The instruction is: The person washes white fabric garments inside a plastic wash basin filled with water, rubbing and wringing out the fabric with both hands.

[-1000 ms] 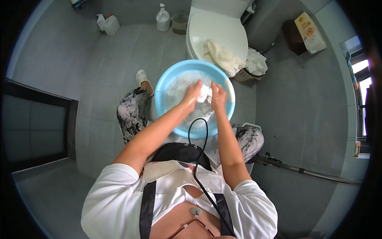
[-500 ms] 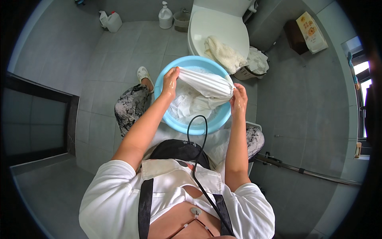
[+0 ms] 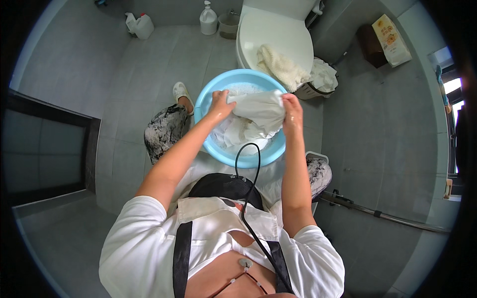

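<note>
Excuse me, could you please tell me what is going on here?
A person's left hand and right hand hold a white cloth spread between them over a round light-blue tub. More white fabric lies below in the tub, among suds; whether it is the same piece is hard to tell. Beyond the tub, a cream towel lies partly on the toilet lid.
</note>
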The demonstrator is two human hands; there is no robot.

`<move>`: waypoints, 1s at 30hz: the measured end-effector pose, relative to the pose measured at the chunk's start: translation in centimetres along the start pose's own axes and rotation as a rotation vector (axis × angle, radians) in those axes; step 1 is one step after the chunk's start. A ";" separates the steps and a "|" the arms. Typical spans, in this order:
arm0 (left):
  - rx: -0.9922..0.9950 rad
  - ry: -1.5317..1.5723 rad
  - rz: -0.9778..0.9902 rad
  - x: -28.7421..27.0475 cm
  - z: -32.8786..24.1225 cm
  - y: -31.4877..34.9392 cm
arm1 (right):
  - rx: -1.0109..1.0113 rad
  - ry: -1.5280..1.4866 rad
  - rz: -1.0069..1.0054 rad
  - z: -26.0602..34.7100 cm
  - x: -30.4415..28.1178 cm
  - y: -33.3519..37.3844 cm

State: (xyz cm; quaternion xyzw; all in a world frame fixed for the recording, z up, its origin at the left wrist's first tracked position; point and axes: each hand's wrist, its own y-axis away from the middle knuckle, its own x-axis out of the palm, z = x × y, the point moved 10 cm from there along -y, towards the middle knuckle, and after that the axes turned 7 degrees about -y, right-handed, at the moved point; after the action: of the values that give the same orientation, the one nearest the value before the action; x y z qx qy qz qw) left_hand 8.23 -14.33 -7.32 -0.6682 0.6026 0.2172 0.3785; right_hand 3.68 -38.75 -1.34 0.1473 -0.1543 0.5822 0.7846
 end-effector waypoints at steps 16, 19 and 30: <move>-0.662 0.661 0.386 5.5 2.5 6.5 | -0.204 1.049 0.237 -3.2 3.8 1.6; -0.531 0.607 0.392 6.6 2.5 6.6 | -0.235 1.185 0.231 -3.4 3.7 1.2; -0.954 1.458 0.129 6.7 6.9 3.5 | 0.043 1.246 0.336 -3.0 1.4 7.8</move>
State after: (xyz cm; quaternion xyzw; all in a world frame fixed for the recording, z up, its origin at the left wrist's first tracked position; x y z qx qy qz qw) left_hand 7.17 -13.34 -17.45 -0.6921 0.5761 -0.0144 -0.4347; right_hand -3.21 -34.07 -3.10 -0.2289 0.3210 0.6765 0.6220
